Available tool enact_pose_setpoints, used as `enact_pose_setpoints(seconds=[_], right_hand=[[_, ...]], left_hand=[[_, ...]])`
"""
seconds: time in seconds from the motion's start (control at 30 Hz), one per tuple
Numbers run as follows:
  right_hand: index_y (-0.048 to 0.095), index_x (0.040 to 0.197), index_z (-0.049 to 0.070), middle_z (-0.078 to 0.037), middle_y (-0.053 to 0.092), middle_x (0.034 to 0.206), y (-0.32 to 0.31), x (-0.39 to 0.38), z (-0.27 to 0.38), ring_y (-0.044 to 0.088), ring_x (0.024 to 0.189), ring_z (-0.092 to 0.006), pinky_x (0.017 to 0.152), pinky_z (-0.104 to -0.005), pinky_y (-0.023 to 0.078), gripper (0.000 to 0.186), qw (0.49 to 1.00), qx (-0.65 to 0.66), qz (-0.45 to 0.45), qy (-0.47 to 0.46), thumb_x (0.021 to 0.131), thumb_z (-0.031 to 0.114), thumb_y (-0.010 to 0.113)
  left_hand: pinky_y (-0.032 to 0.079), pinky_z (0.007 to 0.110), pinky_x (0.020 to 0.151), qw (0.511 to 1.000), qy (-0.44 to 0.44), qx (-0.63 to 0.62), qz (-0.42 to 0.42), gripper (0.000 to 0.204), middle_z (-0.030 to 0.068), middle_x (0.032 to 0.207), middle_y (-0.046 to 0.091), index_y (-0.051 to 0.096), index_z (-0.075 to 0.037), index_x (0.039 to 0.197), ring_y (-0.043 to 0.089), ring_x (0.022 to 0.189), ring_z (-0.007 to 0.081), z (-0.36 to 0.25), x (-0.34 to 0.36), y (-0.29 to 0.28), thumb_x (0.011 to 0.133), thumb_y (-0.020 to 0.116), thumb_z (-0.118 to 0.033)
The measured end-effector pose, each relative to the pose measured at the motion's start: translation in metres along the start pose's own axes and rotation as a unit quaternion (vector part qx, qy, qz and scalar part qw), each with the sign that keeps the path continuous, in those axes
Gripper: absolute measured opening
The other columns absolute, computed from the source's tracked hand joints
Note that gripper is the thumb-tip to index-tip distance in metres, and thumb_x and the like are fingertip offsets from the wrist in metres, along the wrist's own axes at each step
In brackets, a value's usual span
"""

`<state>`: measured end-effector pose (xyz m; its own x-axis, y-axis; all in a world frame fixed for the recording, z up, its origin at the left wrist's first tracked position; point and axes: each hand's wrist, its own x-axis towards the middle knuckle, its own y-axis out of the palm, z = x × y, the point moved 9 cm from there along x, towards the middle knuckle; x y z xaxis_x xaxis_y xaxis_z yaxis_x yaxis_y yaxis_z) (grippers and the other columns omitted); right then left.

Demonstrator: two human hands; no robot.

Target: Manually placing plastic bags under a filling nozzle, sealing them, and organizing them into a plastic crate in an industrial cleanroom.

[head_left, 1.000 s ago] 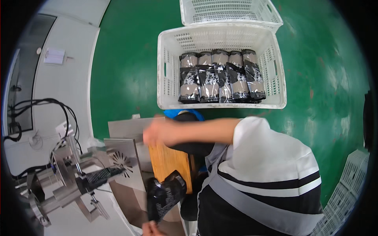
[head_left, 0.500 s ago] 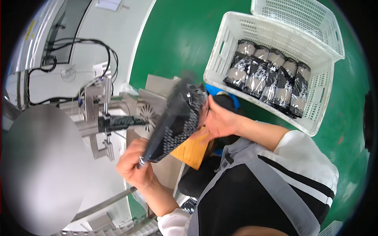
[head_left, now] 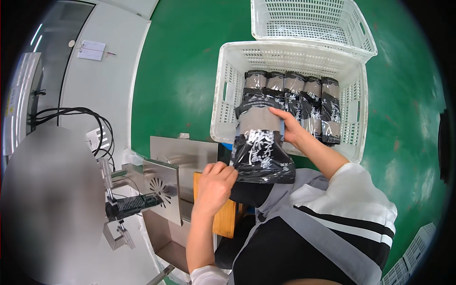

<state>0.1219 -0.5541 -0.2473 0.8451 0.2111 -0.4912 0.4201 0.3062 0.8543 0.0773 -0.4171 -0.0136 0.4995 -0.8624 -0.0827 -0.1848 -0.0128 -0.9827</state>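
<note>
A black plastic pouch (head_left: 260, 151) with a greyish-beige panel and white lettering is held up between my two hands. My left hand (head_left: 216, 186) pinches its lower left corner, fingers closed. My right hand (head_left: 288, 124) grips the pouch along its right edge, the thumb on the front face and the other fingers hidden behind. Just beyond, several similar black pouches (head_left: 311, 114) stand in a row inside a white perforated crate (head_left: 289, 53). The held pouch overlaps the crate's near left part and hides some of that row.
A second white crate (head_left: 308, 31) adjoins the far side of the first. On the left is a machine with a metal plate (head_left: 164, 190) with slots and a dark patterned piece (head_left: 134, 204) by its clamps. A wooden board (head_left: 224, 219) lies below my left hand. Black cables (head_left: 90, 111) hang farther left.
My hands have brought the pouch away from the machine, toward the crate, turning its printed face up into view. The whole view has turned, so the crates sit farther left.
</note>
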Motion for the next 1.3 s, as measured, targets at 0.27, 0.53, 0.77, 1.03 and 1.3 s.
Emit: enact_pose_setpoints(seconds=[0.27,0.53,0.77,1.03,1.3], right_hand=[[0.061,0.106,0.006,-0.009,0.064,0.104,-0.142,0.083,0.06,0.062,0.091,-0.0243,0.084,-0.037,0.049,0.042,0.982,-0.007,-0.183,-0.052,0.082,0.04,0.061],[0.059,0.104,0.002,-0.013,0.056,0.114,-0.251,0.16,0.14,0.054,0.103,-0.024,0.083,-0.035,0.042,0.042,0.789,-0.413,-0.373,-0.26,0.081,0.038,0.063],[0.06,0.087,-0.003,-0.022,0.059,0.095,-0.242,0.059,0.154,0.057,0.092,-0.0348,0.077,-0.0428,0.047,0.02,0.38,-0.755,-0.514,-0.148,0.077,0.014,0.054],[0.046,0.113,-0.006,-0.027,0.045,0.121,-0.268,0.1,0.145,0.052,0.105,-0.04,0.084,-0.0474,0.044,0.06,0.138,-0.867,-0.432,-0.207,0.081,0.044,0.056],[0.05,0.122,0.004,-0.014,0.061,0.109,-0.402,0.145,0.307,0.06,0.097,-0.0236,0.076,-0.0333,0.049,0.053,0.516,-0.77,-0.327,-0.182,0.078,0.028,0.067]], left_hand=[[0.046,0.037,0.082,0.966,-0.164,-0.143,-0.143,0.039,0.0157,0.111,0.058,0.056,0.0,0.111,0.057,0.094,0.0307,0.05,-0.021,-0.019,0.072,0.064,0.002],[0.046,0.029,0.079,0.904,-0.309,-0.219,-0.197,0.033,0.014,0.103,0.062,0.057,0.003,0.11,0.061,0.084,0.0191,0.115,-0.089,0.0,0.077,0.054,0.007],[0.048,0.031,0.075,0.855,-0.455,-0.165,-0.186,0.027,0.0144,0.095,0.064,0.059,0.002,0.11,0.061,0.084,0.0214,0.135,-0.16,0.018,0.083,0.056,0.003],[0.048,0.033,0.073,0.79,-0.573,-0.15,-0.161,0.026,0.0169,0.088,0.062,0.059,0.002,0.104,0.061,0.077,0.0263,0.116,-0.257,0.036,0.078,0.058,0.0],[0.048,0.029,0.069,0.524,-0.802,-0.037,-0.285,0.021,0.0106,0.087,0.065,0.061,0.0,0.103,0.063,0.074,0.0183,-0.012,-0.475,0.046,0.083,0.057,-0.005]])
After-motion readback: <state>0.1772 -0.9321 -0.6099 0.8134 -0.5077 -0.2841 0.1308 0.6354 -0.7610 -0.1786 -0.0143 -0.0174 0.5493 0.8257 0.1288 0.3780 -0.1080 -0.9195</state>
